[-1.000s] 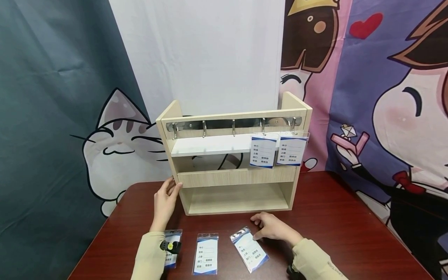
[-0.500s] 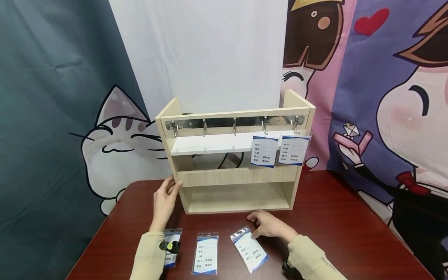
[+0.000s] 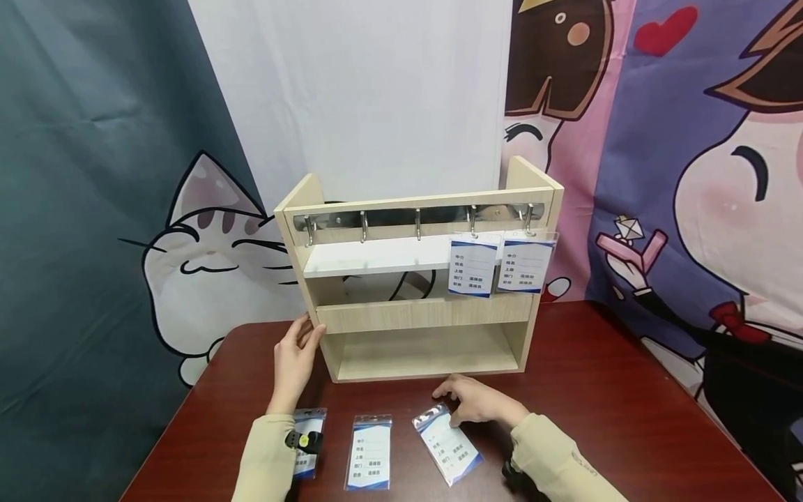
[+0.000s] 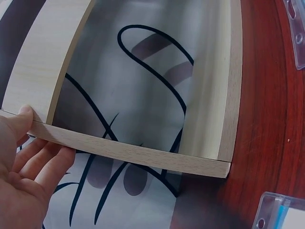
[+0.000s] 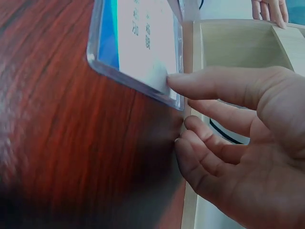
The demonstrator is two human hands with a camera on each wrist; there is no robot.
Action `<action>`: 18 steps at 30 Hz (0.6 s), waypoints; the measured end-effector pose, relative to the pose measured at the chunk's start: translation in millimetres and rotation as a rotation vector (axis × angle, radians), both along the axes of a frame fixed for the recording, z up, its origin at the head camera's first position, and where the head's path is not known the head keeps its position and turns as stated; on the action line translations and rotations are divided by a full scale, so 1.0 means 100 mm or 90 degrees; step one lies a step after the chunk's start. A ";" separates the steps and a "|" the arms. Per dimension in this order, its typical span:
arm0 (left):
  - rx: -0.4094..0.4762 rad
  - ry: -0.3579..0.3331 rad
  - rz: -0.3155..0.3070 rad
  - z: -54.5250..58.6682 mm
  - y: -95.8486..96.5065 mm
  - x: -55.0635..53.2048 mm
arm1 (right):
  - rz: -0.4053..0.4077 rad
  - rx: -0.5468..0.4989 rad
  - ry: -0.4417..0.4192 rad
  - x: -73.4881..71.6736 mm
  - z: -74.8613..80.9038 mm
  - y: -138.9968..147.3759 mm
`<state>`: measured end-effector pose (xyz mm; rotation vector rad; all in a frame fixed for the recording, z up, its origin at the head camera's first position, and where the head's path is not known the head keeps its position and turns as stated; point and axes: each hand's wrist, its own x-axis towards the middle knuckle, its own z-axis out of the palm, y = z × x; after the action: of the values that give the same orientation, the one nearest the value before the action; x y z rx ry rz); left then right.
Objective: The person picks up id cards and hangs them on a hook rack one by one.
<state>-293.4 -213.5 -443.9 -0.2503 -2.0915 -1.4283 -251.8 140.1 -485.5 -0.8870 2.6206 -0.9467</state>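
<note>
On the table before the pale wooden shelf unit lies a tilted clear-sleeved name badge. My right hand is at its right side; the thumb touches its edge in the right wrist view, while the loosely bent fingers reach past it. My left hand grips the unit's left side panel, thumb on one face and fingers on the other. A second badge lies straight at the middle. A third badge is partly covered by the left wrist.
A metal rail with several hooks runs across the unit's top. Two badges hang on its right-hand hooks, an inner badge and an outer badge. The dark red table extends rightward. Cartoon curtains stand behind.
My right hand has moved slightly left, its fingers reaching farther across the tilted badge's top end. The badge and my left hand stay put. The head view has shifted a little.
</note>
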 end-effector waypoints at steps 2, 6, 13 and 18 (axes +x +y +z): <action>0.001 -0.002 0.003 0.00 0.00 -0.01 | 0.003 -0.006 -0.005 0.01 0.01 -0.01; 0.005 0.002 0.000 0.07 0.03 0.04 | -0.003 -0.014 -0.014 0.03 0.02 -0.03; -0.010 0.011 -0.006 0.31 0.15 0.26 | -0.008 0.014 -0.016 0.02 0.03 -0.04; -0.009 0.009 -0.006 0.31 0.15 0.28 | -0.005 0.021 -0.022 0.01 0.03 -0.06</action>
<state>-265.2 -198.5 -412.8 -0.2754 -2.0913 -1.4139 -250.7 134.1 -482.0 -0.8441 2.6045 -0.9104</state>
